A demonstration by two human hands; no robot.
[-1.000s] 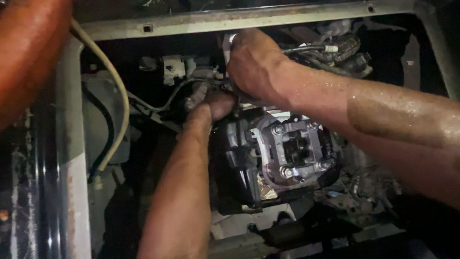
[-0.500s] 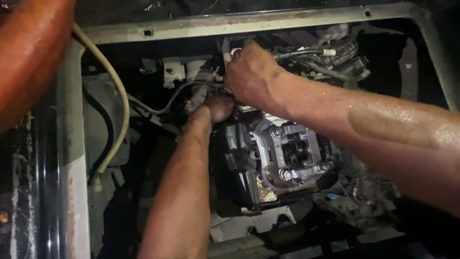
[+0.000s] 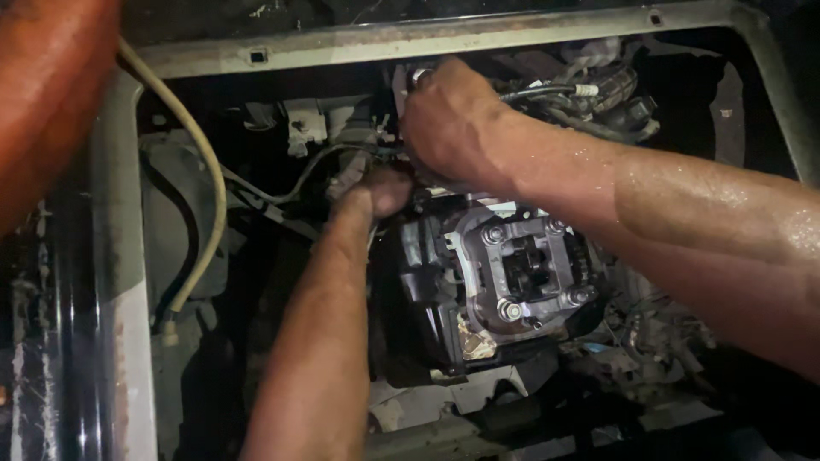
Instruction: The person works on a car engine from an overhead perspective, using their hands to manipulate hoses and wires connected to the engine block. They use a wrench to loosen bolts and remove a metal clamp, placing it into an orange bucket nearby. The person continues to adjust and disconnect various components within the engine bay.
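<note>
Nearest the camera, the left forearm is rising from the bottom edge, and the left hand (image 3: 376,192) is disappearing wrist-first into the dark gap just left of the grey cast-metal engine head with its four bolts and open rocker cavity (image 3: 525,269); its fingers are hidden, so I cannot tell whether it is clenched, loose or gripping anything. Just beyond it, the right hand (image 3: 453,124) is curling, knuckles up, over the spot above the engine head where the thin pale cable and black wiring (image 3: 295,183) are running in; it looks closed around something small there, but what it is pinching is not showing. The part being worked on is therefore sitting between and beneath the two hands, above the engine head's upper left corner and below the dull grey sheet-metal frame rail (image 3: 444,38), with the hands nearly touching over it. The likely trouble is judged from this: both arms are glistening wet, so a grip could be slipping on a small fitting, and a loose piece could be dropping into the exposed rocker cavity or the dark well under the engine. The left wrist is also crowding the cable, which could be getting tugged. Farther left, a cream rubber hose (image 3: 205,183) is looping down beside a rust-red rounded panel (image 3: 51,94).
</note>
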